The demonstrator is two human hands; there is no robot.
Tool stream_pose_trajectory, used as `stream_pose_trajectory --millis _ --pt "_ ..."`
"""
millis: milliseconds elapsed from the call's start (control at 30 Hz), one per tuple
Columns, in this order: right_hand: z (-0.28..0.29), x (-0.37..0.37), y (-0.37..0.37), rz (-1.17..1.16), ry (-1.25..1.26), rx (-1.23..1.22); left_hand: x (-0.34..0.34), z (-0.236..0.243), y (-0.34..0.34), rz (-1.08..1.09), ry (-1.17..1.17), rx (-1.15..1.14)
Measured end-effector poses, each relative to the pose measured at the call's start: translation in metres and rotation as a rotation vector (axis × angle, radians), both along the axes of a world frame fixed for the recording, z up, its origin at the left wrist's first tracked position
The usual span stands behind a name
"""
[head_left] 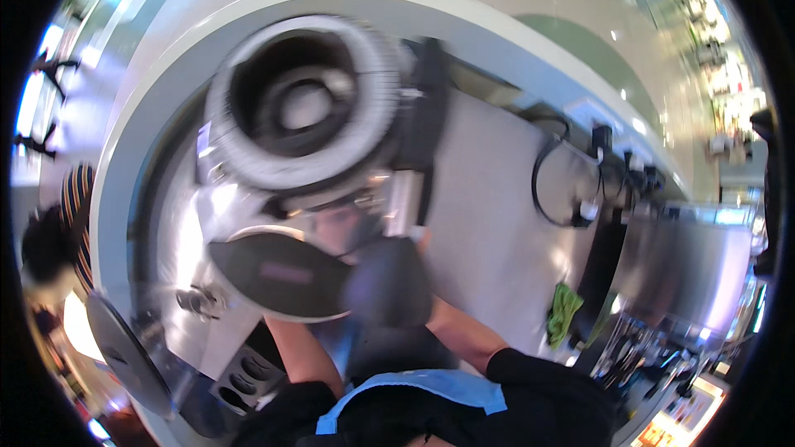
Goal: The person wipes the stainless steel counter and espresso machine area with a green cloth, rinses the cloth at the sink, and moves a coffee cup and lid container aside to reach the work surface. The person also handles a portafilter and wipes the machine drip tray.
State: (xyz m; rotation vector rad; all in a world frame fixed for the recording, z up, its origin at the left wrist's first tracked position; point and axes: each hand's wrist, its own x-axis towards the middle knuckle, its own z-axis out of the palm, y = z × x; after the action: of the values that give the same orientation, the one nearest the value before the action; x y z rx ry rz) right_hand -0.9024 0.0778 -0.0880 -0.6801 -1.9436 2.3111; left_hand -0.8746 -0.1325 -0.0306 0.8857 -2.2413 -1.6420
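Note:
Both forearms reach up from the lower edge. A dark oval piece with a pale rim [281,273] hides most of my left hand, whose forearm [302,348] runs under it. Beside it, a blurred dark rounded piece [389,281] covers most of my right hand, at the end of my right forearm [468,331]. A small strip of skin shows by its upper right edge. What the fingers do is hidden. Just beyond stands a large round machine with a grey ring [377,108] about a deep dark bowl [257,87]. Motion smears it.
Right: looped black cables [537,186], a green cloth [566,310], a steel box [687,273], several utensils [650,372]. Left: an upright dark disc [128,356], a holder with round openings [240,381]. A person in striped clothing [79,215] is beyond the curved counter edge [124,128].

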Motion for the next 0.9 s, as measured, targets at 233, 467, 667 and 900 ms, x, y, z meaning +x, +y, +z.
stream_pose_trajectory --millis 233,467,667,900 --pt "0.037 0.007 -0.029 0.047 0.118 0.022 0.061 -0.009 -0.014 0.059 -0.084 -0.060" --pt "0.024 0.012 -0.042 0.074 0.202 0.119 0.065 -0.014 -0.029 0.047 -0.149 -0.138" --pt "0.055 -0.004 -0.010 0.346 0.127 0.264 0.034 -0.021 -0.049 -0.018 -0.230 -0.269" --pt "0.125 0.086 0.255 0.357 0.401 0.909 0.018 -0.036 -0.049 0.084 -0.322 -0.506"
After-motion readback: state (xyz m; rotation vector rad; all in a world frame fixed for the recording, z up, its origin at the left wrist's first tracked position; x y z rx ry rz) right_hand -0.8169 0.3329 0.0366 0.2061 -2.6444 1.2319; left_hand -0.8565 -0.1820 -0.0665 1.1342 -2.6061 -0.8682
